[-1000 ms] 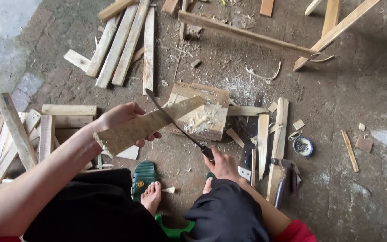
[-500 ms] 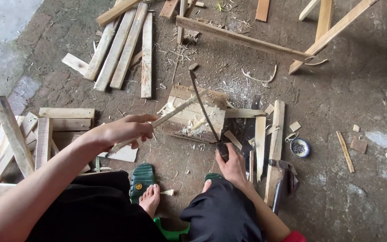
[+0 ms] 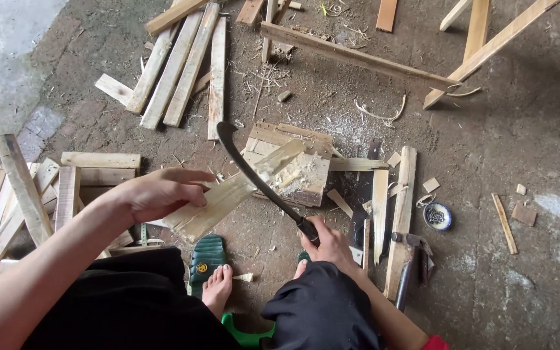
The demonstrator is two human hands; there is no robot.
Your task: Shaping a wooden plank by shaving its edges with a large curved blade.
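My left hand (image 3: pixel 157 192) grips the near end of a pale flat wooden slat (image 3: pixel 241 188). Its far end rests on a square wooden chopping block (image 3: pixel 299 165) on the floor. My right hand (image 3: pixel 324 245) is closed around the handle of a long dark curved machete (image 3: pixel 254 175). The blade lies across the slat with its hooked tip pointing up and left. My bare foot (image 3: pixel 218 285) in a green sandal (image 3: pixel 207 254) is just below the slat.
Wood planks (image 3: pixel 183 65) lie at top left, a stack of slats (image 3: pixel 34 194) at left, long battens (image 3: pixel 358 55) at top. A hammer (image 3: pixel 409 262) and a small tin of nails (image 3: pixel 437 216) sit at right. Shavings litter the concrete floor.
The slat has turned from edge-on back to flat and lowered toward me. The machete swung from upright near the block's right side to lying across the slat, tip now left.
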